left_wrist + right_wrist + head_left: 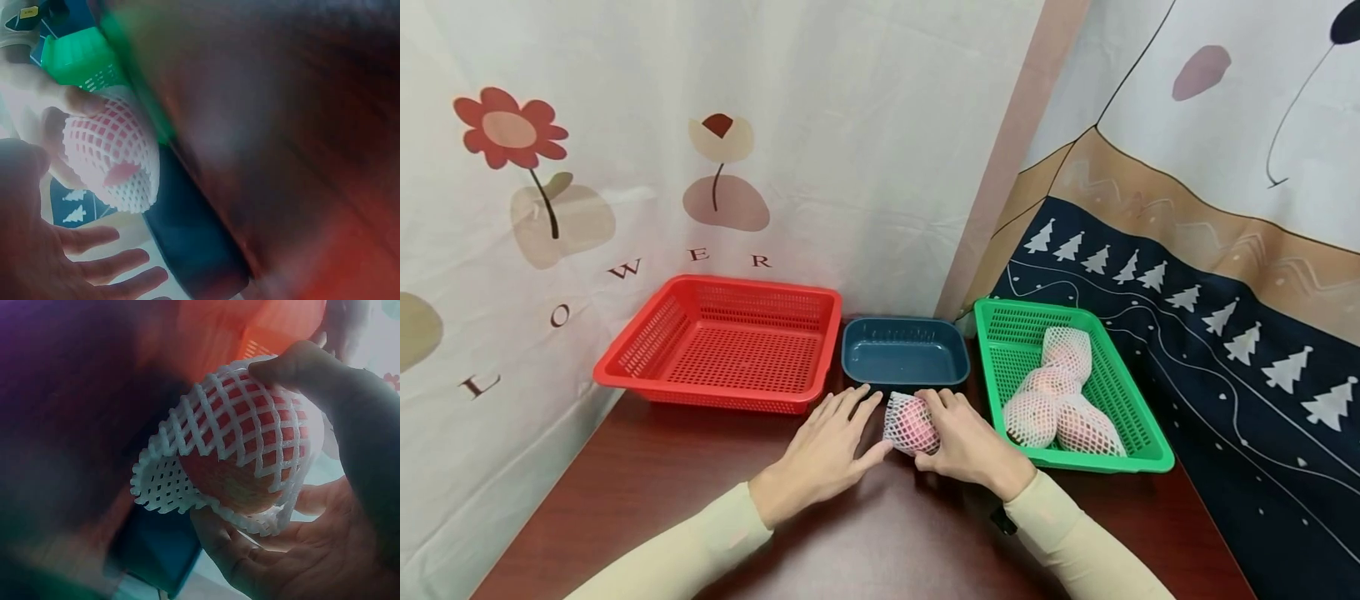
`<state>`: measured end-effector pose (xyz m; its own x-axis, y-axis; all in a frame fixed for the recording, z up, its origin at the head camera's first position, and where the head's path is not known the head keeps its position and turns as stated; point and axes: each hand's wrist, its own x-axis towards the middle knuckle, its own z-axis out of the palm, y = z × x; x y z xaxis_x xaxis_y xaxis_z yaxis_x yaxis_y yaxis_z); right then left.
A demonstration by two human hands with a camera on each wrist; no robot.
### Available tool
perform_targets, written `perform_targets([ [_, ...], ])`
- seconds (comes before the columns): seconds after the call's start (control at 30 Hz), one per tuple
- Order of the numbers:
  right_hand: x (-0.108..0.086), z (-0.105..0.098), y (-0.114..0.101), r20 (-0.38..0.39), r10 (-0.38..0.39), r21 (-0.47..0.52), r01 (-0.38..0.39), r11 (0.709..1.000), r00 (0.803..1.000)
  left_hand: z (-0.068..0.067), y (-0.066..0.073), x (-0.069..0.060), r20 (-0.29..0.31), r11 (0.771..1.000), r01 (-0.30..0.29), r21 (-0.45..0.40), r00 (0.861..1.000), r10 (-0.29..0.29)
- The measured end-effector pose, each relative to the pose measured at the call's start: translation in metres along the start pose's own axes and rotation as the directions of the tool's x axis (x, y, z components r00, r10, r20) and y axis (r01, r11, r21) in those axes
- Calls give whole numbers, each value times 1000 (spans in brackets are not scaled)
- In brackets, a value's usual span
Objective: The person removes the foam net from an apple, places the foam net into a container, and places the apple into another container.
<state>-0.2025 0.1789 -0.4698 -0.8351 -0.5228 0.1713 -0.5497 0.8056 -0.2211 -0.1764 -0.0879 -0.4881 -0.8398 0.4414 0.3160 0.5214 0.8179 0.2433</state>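
In the head view, my right hand grips a red apple wrapped in a white foam net, just in front of the blue tray. Seen from the right wrist, thumb and fingers curl round the netted apple, and the net's loose end hangs open, baring part of the skin. My left hand is beside the apple on its left, fingers spread, the thumb close to the net; whether it touches cannot be told. In the left wrist view the fingers of the left hand are extended and hold nothing.
A red basket with nothing in it stands at the left. The blue tray lies between it and a green basket, which holds several net-wrapped fruits. Printed curtains hang behind the dark wooden table.
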Motion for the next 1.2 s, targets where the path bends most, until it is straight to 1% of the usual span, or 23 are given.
perform_targets([
  [0.13, -1, 4, 0, 17, 4, 1, -4, 1000, 1000, 4, -1, -1, 14, 1000, 6, -13, 1000, -6],
  [0.3, -1, 9, 1, 43, -3, 13, 2, 1000, 999, 5, -1, 0, 24, 1000, 8, -6, 1000, -8],
  [0.5, -1, 9, 2, 64, 11, 2, -11, 1000, 998, 2, -1, 2, 41, 999, 24, -26, 999, -23],
  [0.57, -3, 8, 2, 73, 21, 15, -23, 1000, 997, 1, -2, 1, 46, 999, 33, -32, 998, -32],
  [0.67, -6, 10, 2, 83, 34, 59, -39, 997, 996, 2, -2, 1, 53, 998, 50, -44, 997, -47],
  [0.9, -9, 15, 2, 41, 28, 138, -34, 990, 999, 2, -5, 1, 70, 995, 74, -60, 995, -69],
  [1.03, -10, 16, 3, 35, 29, 160, -34, 986, 999, 3, -6, 1, 96, 994, 87, -67, 992, -81],
  [1.13, -9, 18, 3, 23, 15, 162, -19, 987, 1000, 4, -5, 1, 95, 993, 91, -76, 992, -84],
  [1.2, -8, 20, 3, 9, 0, 163, -1, 987, 1000, 4, -5, 0, 83, 993, 87, -82, 993, -81],
])
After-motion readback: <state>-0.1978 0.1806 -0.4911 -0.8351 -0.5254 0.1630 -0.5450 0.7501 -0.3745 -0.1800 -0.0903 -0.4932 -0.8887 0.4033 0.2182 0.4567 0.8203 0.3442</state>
